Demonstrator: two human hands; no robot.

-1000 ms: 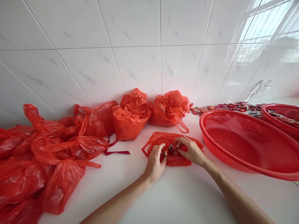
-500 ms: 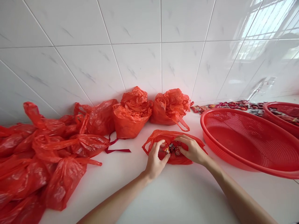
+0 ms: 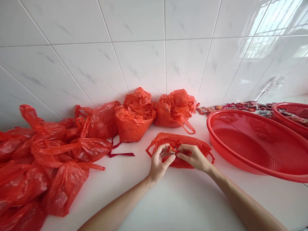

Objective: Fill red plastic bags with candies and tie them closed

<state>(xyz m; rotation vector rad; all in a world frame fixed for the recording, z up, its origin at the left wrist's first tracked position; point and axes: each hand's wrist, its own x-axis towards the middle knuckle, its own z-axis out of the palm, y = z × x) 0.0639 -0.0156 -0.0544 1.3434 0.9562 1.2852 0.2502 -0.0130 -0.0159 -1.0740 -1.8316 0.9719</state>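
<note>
An open red plastic bag lies on the white counter in front of me. Over its mouth, my left hand has its thumb and fingers curled round a small red wrapped packet. Close beside it on the right, my right hand is closed, its thumb and fingers pinched on small red packets at the bag's opening. The fingertips of both hands nearly meet. Their fingers hide part of the bag's inside.
Knotted red bags are heaped at the left. Two stuffed red bags stand against the tiled wall. At the right are a large red basket, a second basket and scattered packets. A dark red ribbon lies left of centre.
Both hands have risen slightly and come closer together. Fingers that were spread among the packets in the bag are now closed on small red packets. The view has shifted a little.
</note>
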